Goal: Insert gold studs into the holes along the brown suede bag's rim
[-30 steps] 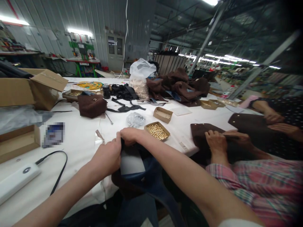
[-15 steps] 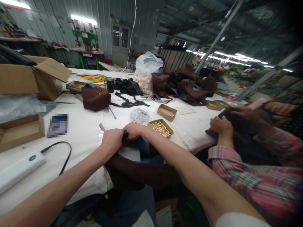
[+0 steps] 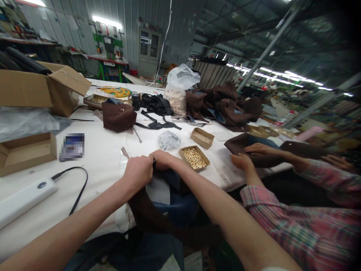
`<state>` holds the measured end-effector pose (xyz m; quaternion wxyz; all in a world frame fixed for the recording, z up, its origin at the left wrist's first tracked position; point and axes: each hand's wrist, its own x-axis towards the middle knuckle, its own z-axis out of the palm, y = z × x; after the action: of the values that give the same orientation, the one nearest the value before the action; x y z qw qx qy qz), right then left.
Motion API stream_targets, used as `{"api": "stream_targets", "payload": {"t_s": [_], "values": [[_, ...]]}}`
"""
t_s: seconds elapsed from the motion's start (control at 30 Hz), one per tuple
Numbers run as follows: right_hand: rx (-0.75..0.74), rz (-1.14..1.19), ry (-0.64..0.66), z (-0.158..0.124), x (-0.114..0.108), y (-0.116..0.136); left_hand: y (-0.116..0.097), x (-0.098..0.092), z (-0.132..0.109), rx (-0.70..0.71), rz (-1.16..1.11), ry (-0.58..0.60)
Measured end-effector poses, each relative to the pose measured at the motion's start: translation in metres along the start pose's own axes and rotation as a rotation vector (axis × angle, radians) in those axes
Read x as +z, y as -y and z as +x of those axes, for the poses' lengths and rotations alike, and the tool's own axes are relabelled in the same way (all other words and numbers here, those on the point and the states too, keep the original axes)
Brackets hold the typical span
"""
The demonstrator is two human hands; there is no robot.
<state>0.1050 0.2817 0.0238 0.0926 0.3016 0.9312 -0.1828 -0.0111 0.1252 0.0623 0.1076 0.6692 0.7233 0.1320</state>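
Note:
A dark brown fabric piece with a blue lining hangs over the table's front edge, near my lap. My left hand is closed on its upper edge. Right beside it, my right hand is closed on the same edge, the two hands almost touching. A small dark bit shows between them; what it is, I cannot make out. Just beyond my right forearm sits a cardboard tray of gold-coloured studs, with a clear bag of small metal parts behind it.
A person in plaid sleeves handles a brown piece at the right. Further back are a brown bag, black straps and a brown fabric pile. At left lie a shallow box and a white device.
The view has shifted slightly, and my hands are still closed on the fabric, closer together. The other person's brown piece now lies flatter on the table, one of their hands resting on it.

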Motion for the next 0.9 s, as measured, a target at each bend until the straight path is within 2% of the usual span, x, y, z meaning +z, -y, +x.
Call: {"api": "stream_targets", "payload": {"t_s": [0.1,0.27,0.37,0.47,0.53,0.7,0.9], "values": [[-0.072,0.035,-0.006,-0.007,0.007,0.002,0.012,-0.005,-0.004,-0.020,-0.238,-0.003],[-0.138,0.158,-0.094,-0.034,0.012,0.005,0.052,-0.010,-0.010,-0.061,-0.687,-0.012],[-0.178,0.230,-0.203,-0.057,0.011,0.007,0.064,0.000,-0.021,0.028,-0.850,0.058],[-0.177,0.282,-0.311,-0.085,0.011,0.010,0.056,0.016,-0.032,0.166,-0.981,0.182],[-0.168,0.343,-0.398,-0.104,0.012,0.014,0.045,0.025,-0.035,0.201,-1.069,0.201],[-0.116,0.434,-0.584,-0.145,0.015,0.025,0.015,0.029,-0.037,0.192,-1.078,0.130],[-0.112,0.389,-0.669,-0.186,0.018,0.029,-0.019,0.017,-0.069,0.277,-0.889,-0.028]]}}
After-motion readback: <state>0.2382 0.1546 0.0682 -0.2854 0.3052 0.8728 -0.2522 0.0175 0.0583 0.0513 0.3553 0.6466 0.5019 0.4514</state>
